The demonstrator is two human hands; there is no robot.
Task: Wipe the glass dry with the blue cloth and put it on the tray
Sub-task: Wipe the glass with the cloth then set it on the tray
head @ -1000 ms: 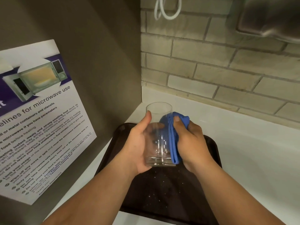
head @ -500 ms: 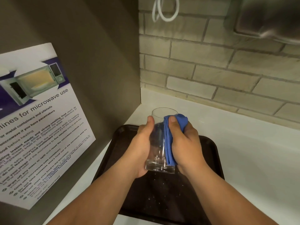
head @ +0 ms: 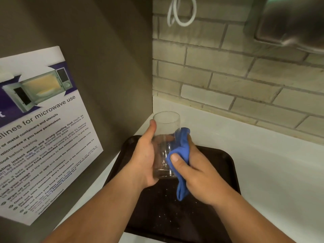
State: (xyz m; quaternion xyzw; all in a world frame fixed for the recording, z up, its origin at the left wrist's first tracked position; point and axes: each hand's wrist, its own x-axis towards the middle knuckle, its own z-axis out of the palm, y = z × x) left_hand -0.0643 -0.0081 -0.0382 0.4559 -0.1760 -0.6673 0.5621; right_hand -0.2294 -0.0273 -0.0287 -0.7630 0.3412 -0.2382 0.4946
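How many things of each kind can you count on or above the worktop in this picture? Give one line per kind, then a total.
Glass, held in the left hand: 1
Blue cloth, held in the right hand: 1
Dark tray: 1
Microwave poster: 1
White cable loop: 1
Total: 5

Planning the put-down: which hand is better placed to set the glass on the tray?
Left. The left hand already grips the clear drinking glass above the dark plastic tray; the right hand is occupied pressing the blue cloth against it.
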